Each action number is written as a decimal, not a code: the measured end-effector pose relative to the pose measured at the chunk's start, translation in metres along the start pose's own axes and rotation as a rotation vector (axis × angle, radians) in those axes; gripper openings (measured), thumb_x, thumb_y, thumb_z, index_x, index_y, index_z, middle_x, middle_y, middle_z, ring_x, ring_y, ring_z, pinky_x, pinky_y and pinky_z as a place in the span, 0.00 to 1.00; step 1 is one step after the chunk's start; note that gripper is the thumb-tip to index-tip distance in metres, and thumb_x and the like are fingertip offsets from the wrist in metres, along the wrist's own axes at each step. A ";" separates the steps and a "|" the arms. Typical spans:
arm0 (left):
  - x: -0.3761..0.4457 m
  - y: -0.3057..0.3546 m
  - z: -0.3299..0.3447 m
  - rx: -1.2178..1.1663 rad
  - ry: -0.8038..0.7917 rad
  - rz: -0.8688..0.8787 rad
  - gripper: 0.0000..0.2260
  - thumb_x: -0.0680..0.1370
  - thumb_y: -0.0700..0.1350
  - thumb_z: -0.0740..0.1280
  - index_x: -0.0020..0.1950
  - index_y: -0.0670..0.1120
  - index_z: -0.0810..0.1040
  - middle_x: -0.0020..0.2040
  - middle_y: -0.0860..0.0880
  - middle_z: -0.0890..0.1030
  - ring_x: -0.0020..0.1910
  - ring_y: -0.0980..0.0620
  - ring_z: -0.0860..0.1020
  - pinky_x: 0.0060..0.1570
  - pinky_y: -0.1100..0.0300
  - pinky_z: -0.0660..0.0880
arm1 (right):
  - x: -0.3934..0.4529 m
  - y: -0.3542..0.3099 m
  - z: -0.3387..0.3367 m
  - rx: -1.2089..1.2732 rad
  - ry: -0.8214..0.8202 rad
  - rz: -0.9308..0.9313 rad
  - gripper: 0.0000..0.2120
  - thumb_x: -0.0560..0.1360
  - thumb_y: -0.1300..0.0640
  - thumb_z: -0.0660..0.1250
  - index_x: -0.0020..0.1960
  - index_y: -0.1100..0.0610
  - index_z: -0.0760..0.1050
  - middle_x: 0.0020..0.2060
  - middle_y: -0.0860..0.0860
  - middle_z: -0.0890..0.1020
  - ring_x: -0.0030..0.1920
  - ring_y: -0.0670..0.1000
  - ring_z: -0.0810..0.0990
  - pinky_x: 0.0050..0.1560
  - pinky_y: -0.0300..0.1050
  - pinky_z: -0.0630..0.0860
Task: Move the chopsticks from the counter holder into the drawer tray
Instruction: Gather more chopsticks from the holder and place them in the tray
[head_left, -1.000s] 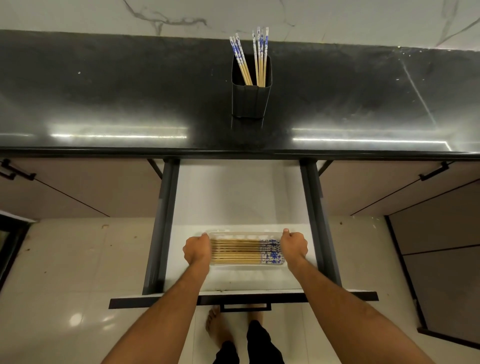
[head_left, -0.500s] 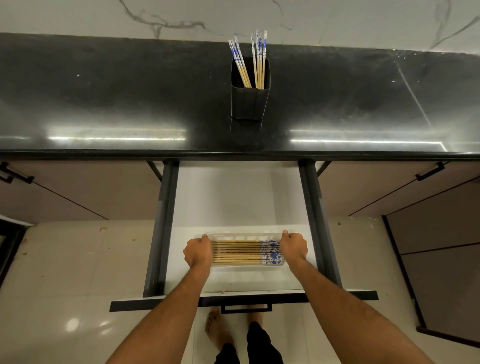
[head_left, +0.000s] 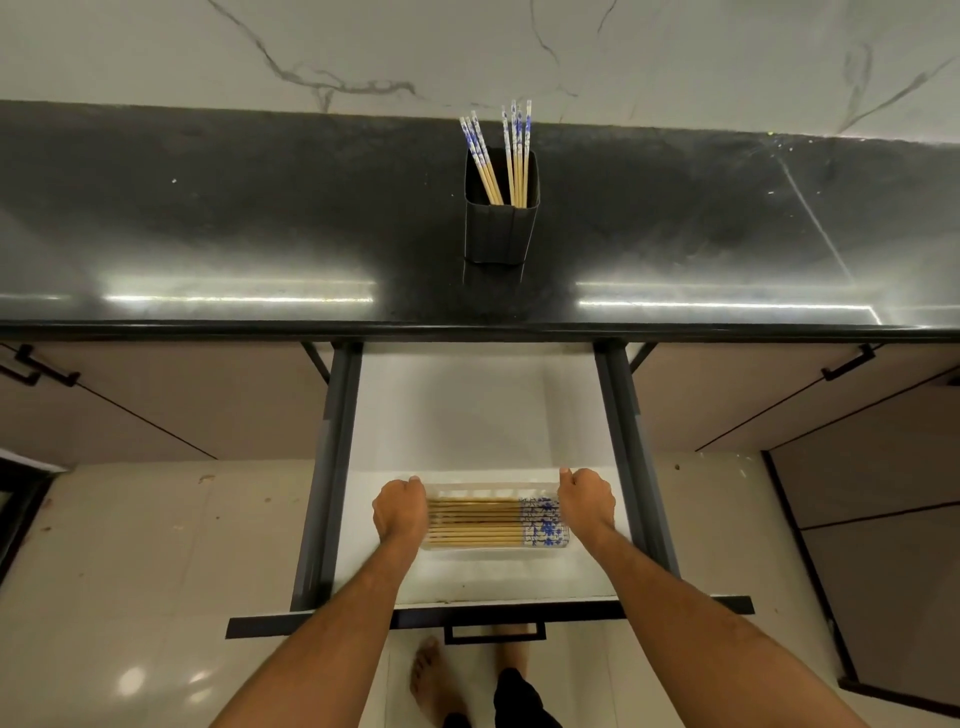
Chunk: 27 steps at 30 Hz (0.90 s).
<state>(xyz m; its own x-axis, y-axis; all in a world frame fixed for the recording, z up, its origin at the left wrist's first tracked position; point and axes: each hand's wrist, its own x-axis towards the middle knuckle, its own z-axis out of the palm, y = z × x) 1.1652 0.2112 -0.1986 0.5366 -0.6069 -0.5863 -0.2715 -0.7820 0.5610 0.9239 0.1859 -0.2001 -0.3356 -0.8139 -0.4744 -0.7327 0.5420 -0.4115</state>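
A black holder (head_left: 500, 228) stands on the dark counter (head_left: 208, 234) with several blue-and-white-topped chopsticks (head_left: 514, 150) upright in it. Below, the white drawer (head_left: 467, 415) is pulled out. A clear tray (head_left: 488, 488) lies near its front, holding several chopsticks (head_left: 483, 522) laid flat, blue ends to the right. My left hand (head_left: 400, 512) is curled at the tray's left end, covering the chopstick tips. My right hand (head_left: 584, 499) is curled at the right end. Whether the fingers actually clasp the tray is hidden.
Dark drawer rails (head_left: 332, 467) flank the tray on both sides. The drawer front with its black handle (head_left: 493, 631) is closest to me. Closed cabinet doors (head_left: 156, 395) sit left and right under the counter edge. My bare feet (head_left: 431, 680) stand on the pale tiled floor.
Both hands stay at the ends of the tray; the left hand has shifted slightly over the chopstick tips. The view has tilted a little downward.
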 end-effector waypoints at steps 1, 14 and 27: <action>-0.002 0.005 -0.003 0.007 0.002 0.041 0.14 0.83 0.47 0.59 0.44 0.41 0.78 0.45 0.42 0.82 0.43 0.44 0.80 0.46 0.51 0.80 | -0.002 -0.005 -0.006 -0.027 0.025 -0.056 0.16 0.85 0.50 0.57 0.50 0.61 0.76 0.43 0.55 0.81 0.40 0.50 0.79 0.37 0.40 0.75; -0.033 0.174 -0.069 0.178 0.155 0.771 0.17 0.84 0.48 0.58 0.69 0.40 0.74 0.63 0.43 0.79 0.63 0.46 0.76 0.63 0.55 0.72 | 0.001 -0.138 -0.130 -0.332 0.388 -0.709 0.17 0.84 0.49 0.58 0.64 0.60 0.73 0.57 0.56 0.78 0.57 0.55 0.76 0.60 0.47 0.74; 0.000 0.350 -0.087 0.055 0.264 0.873 0.10 0.83 0.48 0.59 0.50 0.46 0.77 0.48 0.50 0.79 0.46 0.53 0.77 0.47 0.57 0.74 | 0.056 -0.298 -0.208 -0.168 0.516 -0.888 0.09 0.82 0.55 0.61 0.58 0.58 0.75 0.52 0.52 0.78 0.51 0.49 0.76 0.54 0.41 0.75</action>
<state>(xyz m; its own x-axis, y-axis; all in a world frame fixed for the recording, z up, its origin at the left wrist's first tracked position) 1.1402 -0.0500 0.0486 0.2863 -0.9391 0.1901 -0.7012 -0.0702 0.7095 0.9997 -0.0645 0.0581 0.1812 -0.9178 0.3532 -0.8995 -0.2999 -0.3178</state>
